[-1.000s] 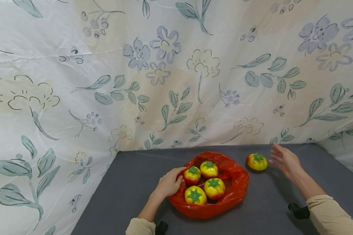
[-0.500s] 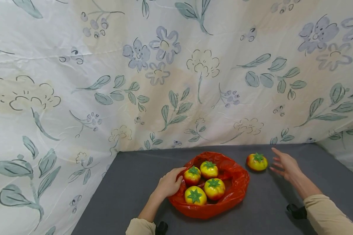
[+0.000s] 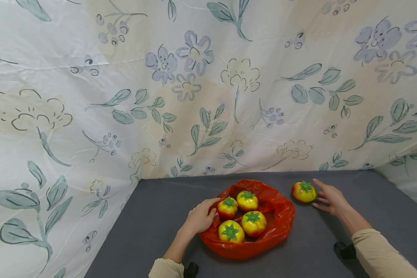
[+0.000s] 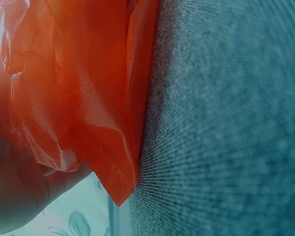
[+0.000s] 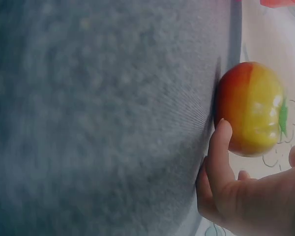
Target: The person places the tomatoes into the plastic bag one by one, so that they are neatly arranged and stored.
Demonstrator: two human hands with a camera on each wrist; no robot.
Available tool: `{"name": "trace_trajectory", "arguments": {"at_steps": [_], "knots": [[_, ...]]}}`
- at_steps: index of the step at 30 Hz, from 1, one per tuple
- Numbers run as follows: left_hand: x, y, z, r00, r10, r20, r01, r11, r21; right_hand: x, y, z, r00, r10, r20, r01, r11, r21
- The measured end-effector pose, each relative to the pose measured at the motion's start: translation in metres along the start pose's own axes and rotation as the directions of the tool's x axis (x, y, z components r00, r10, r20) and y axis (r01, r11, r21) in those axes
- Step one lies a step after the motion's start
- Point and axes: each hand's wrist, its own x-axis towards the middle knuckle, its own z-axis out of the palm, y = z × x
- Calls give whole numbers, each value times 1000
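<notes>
A red plastic bag (image 3: 280, 226) lies spread open on the dark grey tabletop, its rim rolled outward. Several yellow-and-red tomatoes (image 3: 253, 224) with green star-shaped tops, glossy like toys, sit inside it. My left hand (image 3: 199, 217) holds the bag's left rim, thumb inside and fingers outside; in the left wrist view the bag's crinkled plastic (image 4: 93, 93) covers part of that hand. Right of the bag, one more tomato (image 3: 304, 192) stands on the table. My right hand (image 3: 333, 200) is at its right side, fingers spread and slightly bent; in the right wrist view a fingertip (image 5: 223, 129) overlaps the tomato's lower side.
A pale floral cloth (image 3: 201, 127) hangs behind the table and along both sides. The grey tabletop (image 3: 153, 216) extends left of the bag and in front of the lone tomato. Dark wrist-camera mounts (image 3: 344, 250) sit below both wrists.
My right hand has moved left and slightly downward, from a gap beside the lone tomato to its right side. My left hand and the bag have stayed in place.
</notes>
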Motion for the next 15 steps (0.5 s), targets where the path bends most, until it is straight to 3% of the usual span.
{"name": "trace_trajectory", "arguments": {"at_steps": [1,15], "knots": [[0,0,0,1000,1,-1,-1,1000,0,-13,-6,4,1000,4,5,-4,1000,10],[0,0,0,1000,8,-6,-8,1000,8,-13,-1,19,998,-60,26,61,996,-61]]}}
